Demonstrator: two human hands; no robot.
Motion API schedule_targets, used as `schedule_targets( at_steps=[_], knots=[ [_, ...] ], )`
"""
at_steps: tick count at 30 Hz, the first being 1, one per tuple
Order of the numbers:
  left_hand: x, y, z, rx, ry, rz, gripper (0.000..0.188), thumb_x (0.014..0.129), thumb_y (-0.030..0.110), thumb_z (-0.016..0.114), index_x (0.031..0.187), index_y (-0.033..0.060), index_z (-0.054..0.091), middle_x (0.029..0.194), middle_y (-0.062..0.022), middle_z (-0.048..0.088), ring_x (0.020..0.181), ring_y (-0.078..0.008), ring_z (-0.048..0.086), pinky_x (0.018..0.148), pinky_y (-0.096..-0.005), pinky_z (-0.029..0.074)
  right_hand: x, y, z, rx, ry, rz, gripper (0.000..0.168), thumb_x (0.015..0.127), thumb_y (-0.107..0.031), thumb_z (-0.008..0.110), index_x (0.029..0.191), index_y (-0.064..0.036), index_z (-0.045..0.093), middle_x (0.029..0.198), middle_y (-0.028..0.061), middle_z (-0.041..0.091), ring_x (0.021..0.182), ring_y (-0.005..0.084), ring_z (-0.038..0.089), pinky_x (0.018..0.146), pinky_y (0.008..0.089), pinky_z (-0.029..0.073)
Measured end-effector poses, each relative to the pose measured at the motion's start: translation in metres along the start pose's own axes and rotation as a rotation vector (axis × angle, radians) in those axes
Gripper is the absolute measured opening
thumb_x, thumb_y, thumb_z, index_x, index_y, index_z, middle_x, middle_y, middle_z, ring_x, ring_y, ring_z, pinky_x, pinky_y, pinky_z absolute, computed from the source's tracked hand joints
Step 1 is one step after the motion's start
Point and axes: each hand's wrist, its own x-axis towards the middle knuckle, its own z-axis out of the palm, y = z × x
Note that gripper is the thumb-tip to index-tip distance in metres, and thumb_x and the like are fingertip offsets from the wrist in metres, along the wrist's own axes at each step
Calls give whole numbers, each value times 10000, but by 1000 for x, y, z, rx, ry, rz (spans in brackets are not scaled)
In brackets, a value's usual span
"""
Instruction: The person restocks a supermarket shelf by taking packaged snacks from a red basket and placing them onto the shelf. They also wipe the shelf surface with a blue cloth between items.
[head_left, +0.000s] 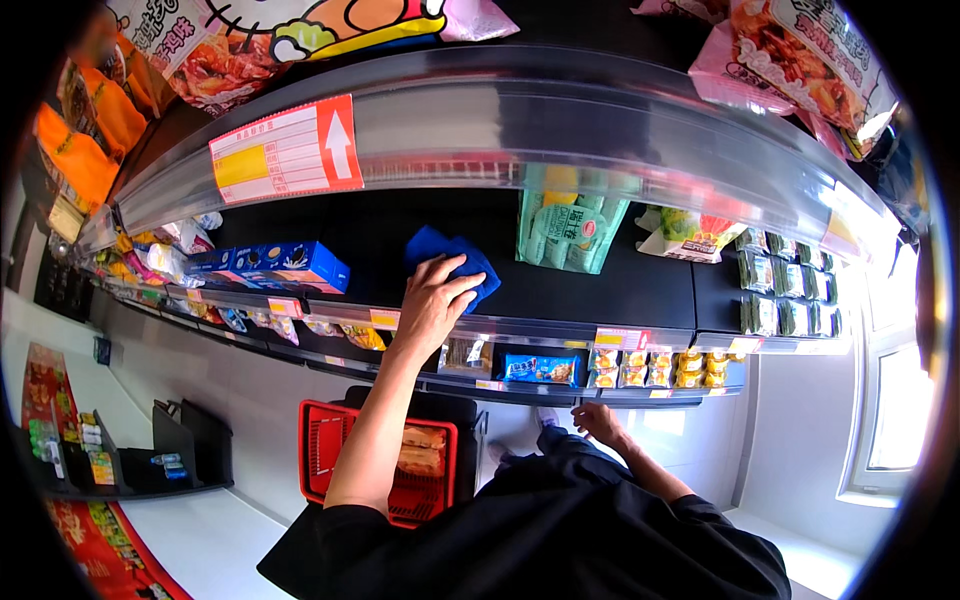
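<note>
My left hand (438, 294) presses a folded blue cloth (454, 259) onto the black shelf board (570, 296), fingers spread over it. To its left on the same shelf lie blue snack boxes (281, 266). A pale green bag of packaged cakes (572, 229) stands to the right of the cloth, apart from it. My right hand (598, 421) hangs low in front of the lower shelf, fingers loosely curled and apart, with nothing seen in it.
Above, a shelf edge with a clear price strip (435, 142) juts out, carrying large snack bags (810, 67). A fruit-printed carton (690, 232) and small packets (787, 285) sit further right. A red shopping basket (303, 450) with packages stands below. A window (896, 420) is at right.
</note>
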Motion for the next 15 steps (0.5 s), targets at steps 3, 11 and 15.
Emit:
schedule_targets(
  at_steps=[3,11,15],
  knots=[
    [27,-7,20,5,19,-28,282,951,294,666,1216,242,747,1346,-45,601,1226,-279,527,1032,-454,441,0,3,-1,-20,7,0,232,957,-158,617,1104,2,698,850,116,746,736,183,735,580,314,599],
    [102,-27,59,349,264,-35,367,899,293,695,1215,108,678,1218,-129,628,1246,-332,528,1013,-540,395,-3,-9,-10,-5,-2,78,231,980,-97,607,1165,26,669,919,116,730,803,195,738,629,333,630],
    [102,-132,119,-36,359,-224,347,942,255,631,1224,52,628,1142,-171,645,1141,-376,597,940,-550,474,2,-12,-11,29,-4,48,229,974,-93,615,1159,33,663,915,127,728,782,198,735,614,326,625]
  ],
)
